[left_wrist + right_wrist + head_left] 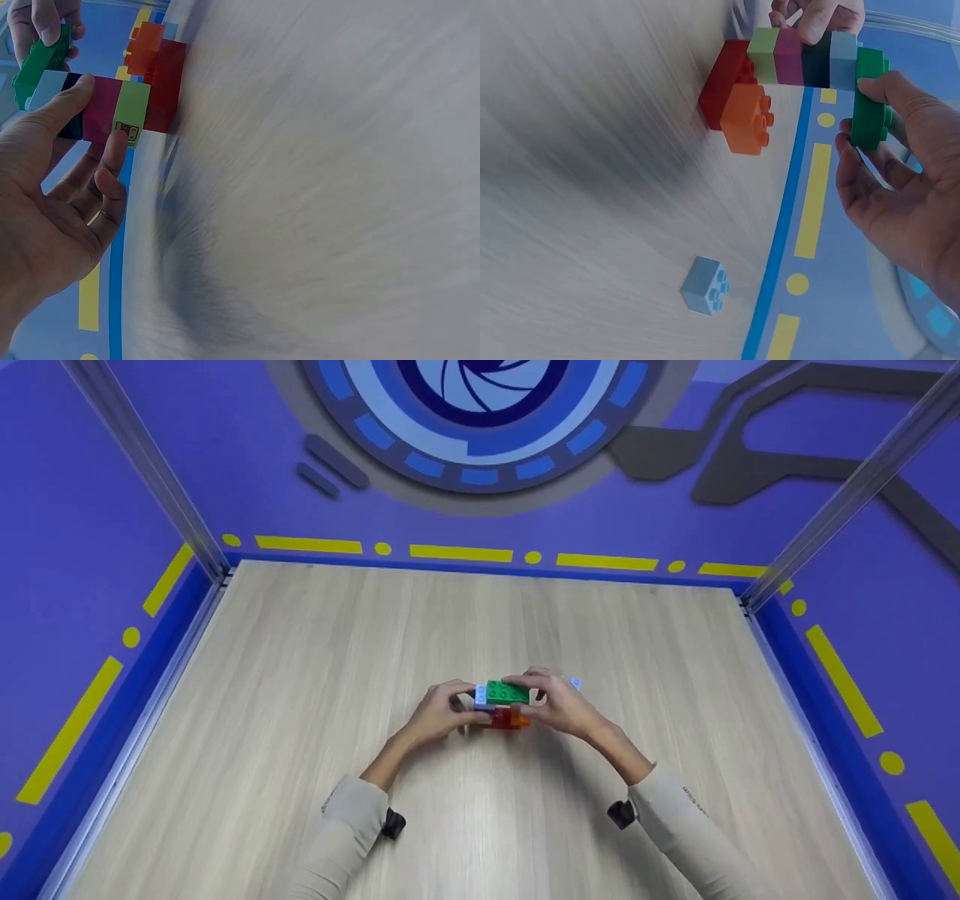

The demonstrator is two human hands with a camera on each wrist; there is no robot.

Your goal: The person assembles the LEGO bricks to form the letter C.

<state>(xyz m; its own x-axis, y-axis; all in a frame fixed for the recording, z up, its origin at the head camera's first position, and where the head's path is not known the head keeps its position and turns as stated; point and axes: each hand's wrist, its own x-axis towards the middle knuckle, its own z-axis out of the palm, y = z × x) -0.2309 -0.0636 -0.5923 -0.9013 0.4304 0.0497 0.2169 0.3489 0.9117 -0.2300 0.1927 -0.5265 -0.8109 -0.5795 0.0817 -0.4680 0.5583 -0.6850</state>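
A toy-brick tower stands on the table, made of a red brick (721,84) at the bottom, then light green (763,57), magenta (788,60), black (816,63) and pale blue (843,60) bricks. An orange brick (742,120) sits on the red one beside the column. My left hand (437,714) pinches the column near its black and magenta levels. With thumb and fingers, my right hand (564,706) grips a long green brick (507,691) at the top, overhanging to the right. Whether its studs are fully seated I cannot tell.
A loose light blue brick (704,286) lies on the wood-grain table (337,645), right of the tower and partly behind my right hand in the head view. Blue-purple panels (225,472) with yellow marks enclose the table at the back and sides.
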